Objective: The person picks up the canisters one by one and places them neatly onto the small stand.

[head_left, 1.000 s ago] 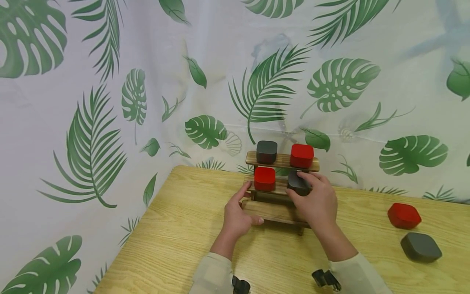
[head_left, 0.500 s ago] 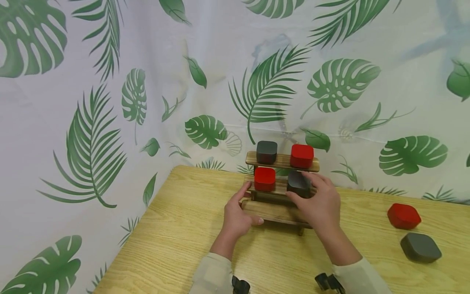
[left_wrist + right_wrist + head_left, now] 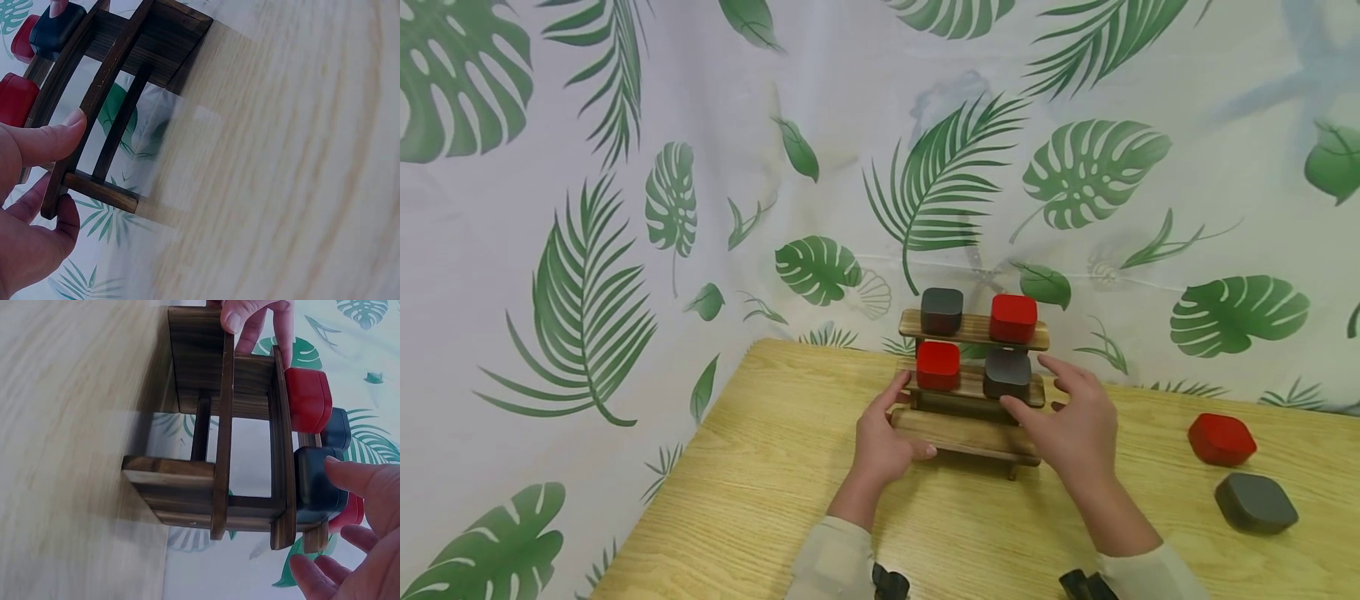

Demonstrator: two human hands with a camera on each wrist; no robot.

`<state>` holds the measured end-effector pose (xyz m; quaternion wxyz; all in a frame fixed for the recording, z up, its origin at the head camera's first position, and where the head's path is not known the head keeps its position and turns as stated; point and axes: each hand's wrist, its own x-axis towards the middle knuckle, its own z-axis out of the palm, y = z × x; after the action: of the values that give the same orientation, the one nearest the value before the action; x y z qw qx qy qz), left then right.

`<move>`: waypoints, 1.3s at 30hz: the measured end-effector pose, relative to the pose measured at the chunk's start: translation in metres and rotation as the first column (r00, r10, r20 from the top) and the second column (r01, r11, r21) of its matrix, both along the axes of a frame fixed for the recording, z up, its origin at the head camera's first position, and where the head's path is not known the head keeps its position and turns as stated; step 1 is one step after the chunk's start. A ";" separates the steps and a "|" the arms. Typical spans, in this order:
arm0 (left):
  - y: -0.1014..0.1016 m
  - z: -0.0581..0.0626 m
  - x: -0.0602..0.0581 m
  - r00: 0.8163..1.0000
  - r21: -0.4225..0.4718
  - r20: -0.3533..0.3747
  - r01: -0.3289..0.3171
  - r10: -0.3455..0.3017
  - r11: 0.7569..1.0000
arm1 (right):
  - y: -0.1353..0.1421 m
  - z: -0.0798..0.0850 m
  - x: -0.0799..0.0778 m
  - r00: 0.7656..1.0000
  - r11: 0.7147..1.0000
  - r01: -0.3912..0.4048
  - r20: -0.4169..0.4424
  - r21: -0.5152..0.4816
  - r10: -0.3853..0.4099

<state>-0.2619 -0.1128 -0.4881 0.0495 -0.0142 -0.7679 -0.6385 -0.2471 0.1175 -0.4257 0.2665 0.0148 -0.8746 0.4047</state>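
A three-step wooden stand (image 3: 958,432) is on the table, and my left hand (image 3: 882,446) grips its left end, thumb along the lowest step in the left wrist view. On the middle step a red rounded box (image 3: 937,367) sits left of a dark grey rounded box (image 3: 1007,372). The top step bears another dark grey box (image 3: 942,311) at left and a red box (image 3: 1013,317) at right. My right hand (image 3: 1078,425) is spread beside the middle-step grey box, holding nothing. Its thumb tip overlaps that box in the right wrist view; contact cannot be told.
To the right on the wood-grain table (image 3: 760,467) lie another red box (image 3: 1221,439) and a dark grey box (image 3: 1256,503). Behind the stand hangs a white leaf-print cloth (image 3: 850,100), which also runs along the table's left edge.
My right hand has loosened from the middle-step grey box and drawn back to the right with its fingers spreading. The left hand keeps its grip on the stand.
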 end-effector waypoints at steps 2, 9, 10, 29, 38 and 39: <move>0.000 0.000 0.000 1.000 -0.002 0.007 -0.002 0.002 1.000 | 0.003 0.000 0.002 1.000 1.000 -0.002 0.004 -0.004 0.002; 0.000 0.002 0.001 1.000 -0.011 -0.011 -0.006 0.006 1.000 | 0.012 -0.003 0.006 0.999 1.000 0.021 0.026 -0.015 -0.020; 0.000 0.002 0.002 1.000 -0.011 -0.013 -0.005 0.005 1.000 | 0.013 -0.003 0.006 0.999 1.000 0.028 0.026 -0.008 -0.028; -0.001 0.003 0.003 1.000 -0.014 -0.012 -0.008 0.008 1.000 | 0.051 -0.013 0.014 0.986 0.992 0.115 0.118 0.046 -0.120; -0.001 0.004 0.003 1.000 -0.018 -0.023 -0.003 0.003 1.000 | 0.075 -0.013 0.018 0.966 0.981 0.189 0.171 0.046 -0.194; -0.001 0.004 0.003 1.000 -0.018 -0.022 -0.004 0.004 1.000 | 0.079 -0.013 0.018 0.964 0.979 0.199 0.170 0.050 -0.204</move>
<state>-0.2589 -0.1137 -0.4843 0.0593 -0.0202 -0.7730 -0.6313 -0.2290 0.1962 -0.4391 0.2283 -0.1054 -0.8980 0.3609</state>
